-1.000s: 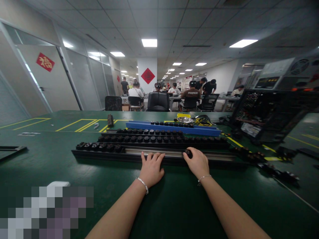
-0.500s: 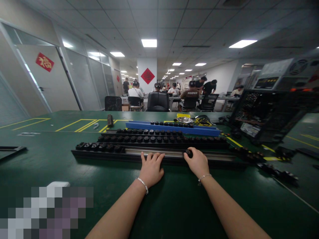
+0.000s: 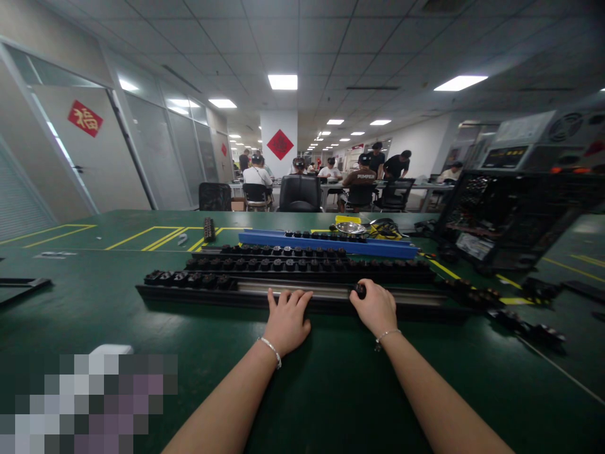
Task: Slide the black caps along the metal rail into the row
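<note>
- Small rounded black plastic-looking piece: at the right hand's thumb and fingers, pinched; underside hidden, can't tell if seated.
- Long straight black rail: runs crosswise under both hands' fingertips; its pale metal strip shows between them.
- Left hand: apart from the right, fingers spread on the rail, grasping nothing visible; looks like the steadying hand.
- Doing it well, my judgement: left fingers press down and slightly back so the rail can't skid; right pinch stays low, piece square to the channel, light even force.
- Tilting the piece probably jams it; left fingertips best clear of its path.
- Row of black knobbly pieces: in the same rail, left of the left hand; handy reference for angle and height.
- Black rail filled with round pieces: just beyond both hands; avoid knocking it.
- Long blue rail: farther beyond the hands.
- Loose black knobbly parts: right of the right hand, on the green tabletop; elbow room needed there.
- Black open-sided computer case: beyond those, well apart from both hands.
</note>
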Demonstrator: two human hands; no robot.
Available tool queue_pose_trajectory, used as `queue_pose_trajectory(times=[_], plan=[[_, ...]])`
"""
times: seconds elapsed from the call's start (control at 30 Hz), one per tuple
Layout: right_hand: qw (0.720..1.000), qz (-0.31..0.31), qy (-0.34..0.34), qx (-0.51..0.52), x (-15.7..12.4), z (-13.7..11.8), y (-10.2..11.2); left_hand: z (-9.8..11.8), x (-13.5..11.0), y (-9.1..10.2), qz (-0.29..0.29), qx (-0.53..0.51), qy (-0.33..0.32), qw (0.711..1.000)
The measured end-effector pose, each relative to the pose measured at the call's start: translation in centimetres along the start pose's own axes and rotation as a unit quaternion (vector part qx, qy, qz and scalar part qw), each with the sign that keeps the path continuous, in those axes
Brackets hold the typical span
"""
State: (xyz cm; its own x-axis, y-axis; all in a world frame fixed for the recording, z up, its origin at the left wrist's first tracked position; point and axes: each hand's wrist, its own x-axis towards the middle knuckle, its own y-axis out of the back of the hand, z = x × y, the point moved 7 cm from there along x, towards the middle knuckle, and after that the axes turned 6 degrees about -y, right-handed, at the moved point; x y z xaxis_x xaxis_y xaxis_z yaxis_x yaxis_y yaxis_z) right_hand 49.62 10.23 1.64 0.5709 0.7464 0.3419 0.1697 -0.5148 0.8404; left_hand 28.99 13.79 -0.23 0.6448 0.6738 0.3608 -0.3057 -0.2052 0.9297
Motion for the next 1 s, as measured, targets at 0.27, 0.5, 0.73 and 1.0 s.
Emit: queue_pose_trajectory(times=[0.27,0.5,0.73,1.0], plan=[[1.000,0.014,-0.010,-0.002,0.04,0.53,-0.14,0.01,0.00,-0.10,-0.001,0.012,0.004,1.000],[1.000,0.019,-0.011,-0.006,0.12,0.79,-0.11,0.10,0.01,0.01,-0.003,0.008,0.004,1.000],[1.000,0.006,-0.018,-0.009,0.24,0.83,-0.12,-0.04,0.01,-0.05,0.007,-0.002,-0.001,1.000],[1.000,0.001,-0.020,-0.009,0.23,0.96,0.01,-0.09,-0.01,-0.10,0.017,-0.009,-0.009,1.000]])
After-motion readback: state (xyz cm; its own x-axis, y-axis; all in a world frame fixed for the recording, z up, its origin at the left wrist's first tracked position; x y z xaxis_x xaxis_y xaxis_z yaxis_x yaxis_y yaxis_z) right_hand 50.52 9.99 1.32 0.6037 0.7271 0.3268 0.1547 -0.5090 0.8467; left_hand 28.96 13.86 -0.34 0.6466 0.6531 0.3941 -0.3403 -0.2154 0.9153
